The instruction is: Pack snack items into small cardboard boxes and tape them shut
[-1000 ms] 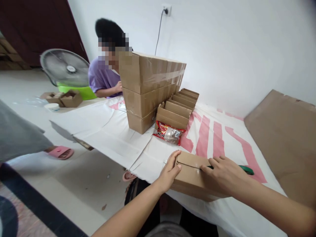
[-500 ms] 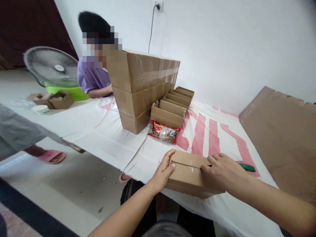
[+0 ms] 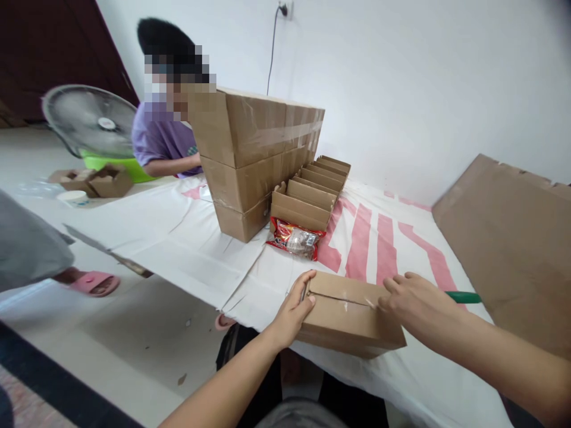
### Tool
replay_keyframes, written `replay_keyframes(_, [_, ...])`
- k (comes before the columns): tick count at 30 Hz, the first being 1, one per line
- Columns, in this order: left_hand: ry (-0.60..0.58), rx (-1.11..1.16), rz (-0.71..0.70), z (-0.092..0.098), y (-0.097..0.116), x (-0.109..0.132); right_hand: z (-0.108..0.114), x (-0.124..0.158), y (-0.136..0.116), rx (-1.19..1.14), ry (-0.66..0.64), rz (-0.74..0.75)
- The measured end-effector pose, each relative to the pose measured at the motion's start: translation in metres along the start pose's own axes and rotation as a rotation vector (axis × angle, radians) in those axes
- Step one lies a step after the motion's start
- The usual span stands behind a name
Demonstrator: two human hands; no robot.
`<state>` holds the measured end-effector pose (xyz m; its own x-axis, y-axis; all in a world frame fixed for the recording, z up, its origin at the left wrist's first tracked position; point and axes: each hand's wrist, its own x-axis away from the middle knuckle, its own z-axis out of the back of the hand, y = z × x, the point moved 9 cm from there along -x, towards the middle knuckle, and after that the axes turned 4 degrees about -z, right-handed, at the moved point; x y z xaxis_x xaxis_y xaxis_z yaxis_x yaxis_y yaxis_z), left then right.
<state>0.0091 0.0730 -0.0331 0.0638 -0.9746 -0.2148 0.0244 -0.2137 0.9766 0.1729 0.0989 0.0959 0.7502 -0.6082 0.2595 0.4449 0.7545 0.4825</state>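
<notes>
On the front of the table lies a closed cardboard box [image 3: 345, 318], a dark slit and shiny tape along the seam on top. My left hand [image 3: 297, 312] grips its left end, with the thumb on the top face. At the right end of the box my right hand [image 3: 413, 300] is closed around a tool; only its green handle [image 3: 464, 297] shows, sticking out to the right. The tool's working end is hidden by my fingers, so its kind cannot be made out. Beyond the box lies a red and clear food packet [image 3: 295, 239].
Taped cardboard boxes [image 3: 256, 128] are stacked beyond the packet, beside a row of open boxes [image 3: 301, 208]. A large cardboard sheet [image 3: 504, 244] stands at the right. Behind the stack sits a person in a purple shirt [image 3: 163, 134], near a fan [image 3: 91, 119].
My right hand has moved right along the seam with the green-handled tool, uncovering more of the slit. My left hand stays on the box.
</notes>
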Motion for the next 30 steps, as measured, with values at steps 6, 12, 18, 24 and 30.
replay_keyframes(6, [0.021, 0.035, 0.012, 0.000, 0.002, 0.001, -0.036, 0.031, 0.051, -0.258, 0.018, -0.054])
replay_keyframes(12, [0.036, 0.076, 0.012, -0.002, 0.001, 0.001, -0.122, 0.065, 0.086, -0.680, 0.081, -0.342])
replay_keyframes(18, [0.039, 0.105, 0.042, -0.002, 0.000, 0.002, -0.225, 0.067, 0.044, -0.761, -0.040, -0.450])
replay_keyframes(24, [0.037, 0.131, 0.065, -0.003, -0.001, 0.005, -0.198, 0.059, 0.048, -0.794, 0.159, -0.447])
replay_keyframes(30, [0.038, 0.115, 0.057, -0.002, 0.002, 0.005, -0.078, 0.047, 0.037, -0.801, 0.596, -0.342])
